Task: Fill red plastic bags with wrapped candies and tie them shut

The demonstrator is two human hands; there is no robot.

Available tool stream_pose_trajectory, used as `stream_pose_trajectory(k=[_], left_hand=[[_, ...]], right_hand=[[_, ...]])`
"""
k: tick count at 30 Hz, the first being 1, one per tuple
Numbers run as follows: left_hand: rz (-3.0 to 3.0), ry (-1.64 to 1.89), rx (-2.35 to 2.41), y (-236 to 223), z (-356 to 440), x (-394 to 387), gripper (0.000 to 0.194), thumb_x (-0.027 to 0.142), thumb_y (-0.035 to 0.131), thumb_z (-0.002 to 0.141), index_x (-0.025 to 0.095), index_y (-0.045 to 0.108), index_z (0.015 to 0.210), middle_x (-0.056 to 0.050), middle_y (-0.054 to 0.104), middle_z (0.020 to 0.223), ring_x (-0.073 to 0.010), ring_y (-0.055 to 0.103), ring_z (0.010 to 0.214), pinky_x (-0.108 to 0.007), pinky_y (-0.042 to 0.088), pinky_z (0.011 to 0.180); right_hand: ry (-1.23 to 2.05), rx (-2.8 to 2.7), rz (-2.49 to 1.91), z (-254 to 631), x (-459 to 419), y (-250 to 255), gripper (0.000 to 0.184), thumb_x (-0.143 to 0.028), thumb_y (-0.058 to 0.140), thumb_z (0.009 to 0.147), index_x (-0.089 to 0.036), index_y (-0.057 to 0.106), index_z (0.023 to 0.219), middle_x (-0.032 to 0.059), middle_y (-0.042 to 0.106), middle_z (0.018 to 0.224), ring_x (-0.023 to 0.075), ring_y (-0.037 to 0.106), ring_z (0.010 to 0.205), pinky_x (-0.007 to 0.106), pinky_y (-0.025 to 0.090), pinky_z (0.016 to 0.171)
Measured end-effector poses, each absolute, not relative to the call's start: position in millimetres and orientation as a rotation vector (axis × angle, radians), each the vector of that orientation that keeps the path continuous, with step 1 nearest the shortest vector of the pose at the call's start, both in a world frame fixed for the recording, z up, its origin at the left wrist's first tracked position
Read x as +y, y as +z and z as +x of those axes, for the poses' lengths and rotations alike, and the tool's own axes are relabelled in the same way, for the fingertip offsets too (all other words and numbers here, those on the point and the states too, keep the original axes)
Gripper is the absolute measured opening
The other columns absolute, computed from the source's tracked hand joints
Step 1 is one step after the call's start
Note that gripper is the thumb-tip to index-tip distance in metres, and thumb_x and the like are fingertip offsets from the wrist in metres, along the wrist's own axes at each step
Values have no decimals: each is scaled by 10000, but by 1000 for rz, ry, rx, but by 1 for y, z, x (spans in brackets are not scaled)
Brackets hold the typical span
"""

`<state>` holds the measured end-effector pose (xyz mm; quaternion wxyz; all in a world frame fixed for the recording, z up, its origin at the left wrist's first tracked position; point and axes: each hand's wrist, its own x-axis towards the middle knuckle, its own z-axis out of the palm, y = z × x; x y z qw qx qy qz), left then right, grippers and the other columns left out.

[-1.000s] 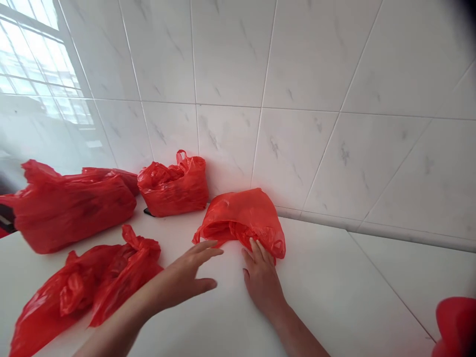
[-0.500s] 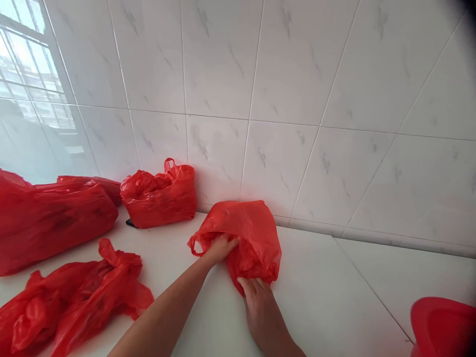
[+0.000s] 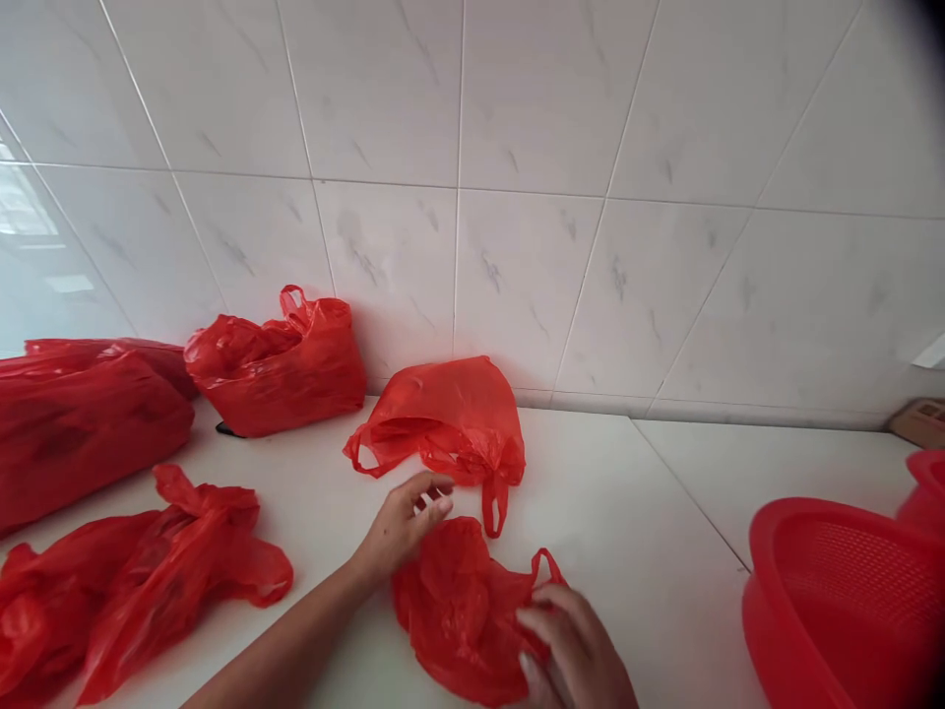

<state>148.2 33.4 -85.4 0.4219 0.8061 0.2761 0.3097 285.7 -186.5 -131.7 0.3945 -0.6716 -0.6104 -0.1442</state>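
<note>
Pictured on the near part of the table (image 3: pixel 650 551), between left hand (image 3: pixel 395 527) and right hand (image 3: pixel 580 645): a small red bag (image 3: pixel 465 620), crumpled, with a thin handle loop at its right. At the upper left edge, a left grip curled loosely, with a bare gap between thumb and fingertips; cannot tell about contact with the plastic. Over the right side, near the loop, a right grip with half-bent fingers, too blurred to tell of any hold. Just beyond, near the tiled wall (image 3: pixel 532 236), a slumped red bag (image 3: pixel 450 404) with its mouth toward the camera. Farther left, a boxy red bag (image 3: pixel 287 384) over the edge of a dark object (image 3: pixel 230 430); next to it, a large red bag (image 3: pixel 81 423). Nearer, a twisted red bag (image 3: pixel 169 581). At far right, a perforated red basket (image 3: pixel 801 591) and part of another basket (image 3: pixel 919 492).
</note>
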Motion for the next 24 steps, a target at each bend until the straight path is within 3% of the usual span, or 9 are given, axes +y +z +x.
stream_pose_trajectory(k=[4, 6, 8, 10, 12, 14, 20, 22, 24], left_hand=[[1958, 530, 682, -88, 133, 7, 651, 314, 712, 650, 300, 532, 1275, -47, 661, 1110, -257, 612, 972, -347, 483, 820], [1814, 520, 703, -88, 133, 4, 594, 224, 723, 601, 282, 611, 1181, -37, 684, 1036, -260, 621, 936, -348, 479, 807], [1654, 582, 667, -85, 135, 9, 318, 214, 668, 657, 233, 686, 974, -25, 698, 876, -229, 638, 812, -328, 490, 736], [1547, 693, 652, -81, 133, 18, 131, 259, 623, 723, 204, 648, 839, -7, 665, 761, -182, 617, 695, -292, 485, 662], [1471, 834, 674, -79, 129, 29, 114, 311, 583, 771, 206, 577, 814, 17, 617, 721, -139, 575, 639, -255, 465, 624], [1403, 955, 693, -78, 125, 37, 126, 322, 576, 774, 210, 527, 802, 30, 580, 740, -114, 545, 644, -228, 449, 624], [1436, 952, 690, -75, 125, 34, 86, 230, 580, 701, 189, 505, 695, -10, 591, 828, -130, 549, 651, -246, 457, 574], [1494, 968, 732, -74, 129, 29, 38, 214, 554, 717, 192, 540, 744, -25, 603, 827, -147, 553, 636, -262, 455, 545], [1533, 1063, 813, -73, 132, 21, 131, 198, 546, 736, 208, 572, 864, -43, 601, 905, -184, 575, 747, -291, 472, 600]], right_hand=[[-370, -1508, -1891, 310, -182, -129, 576, -245, 550, 800, -218, 396, 1354, 116, 521, 1310, 260, 537, 1167, 394, 532, 884], [-291, -1530, -1921, 315, -180, -133, 650, -173, 505, 776, -231, 330, 1399, 98, 544, 1292, 251, 551, 1146, 421, 520, 896], [-165, -1555, -1889, 318, -179, -137, 584, -106, 455, 745, -247, 449, 1311, 61, 639, 1135, 216, 615, 1021, 393, 526, 867], [-17, -1441, -1872, 320, -179, -137, 410, -101, 441, 729, -238, 598, 1082, 36, 678, 955, 190, 645, 882, 341, 540, 790], [136, -1155, -1873, 321, -179, -133, 226, -155, 465, 736, -221, 617, 891, 27, 673, 866, 179, 646, 801, 297, 541, 712], [276, -836, -1826, 324, -178, -124, 154, -229, 507, 740, -207, 605, 858, 24, 670, 836, 174, 643, 761, 270, 535, 667], [347, -420, -1590, 341, -180, -105, 320, -324, 634, 650, -179, 604, 934, 39, 672, 857, 182, 630, 764, 253, 521, 637], [328, -379, -1568, 346, -182, -102, 380, -340, 644, 654, -185, 592, 998, 29, 659, 871, 168, 621, 758, 236, 512, 620], [313, -379, -1576, 346, -185, -100, 422, -359, 648, 677, -191, 582, 1059, 24, 651, 885, 158, 617, 761, 221, 507, 614]])
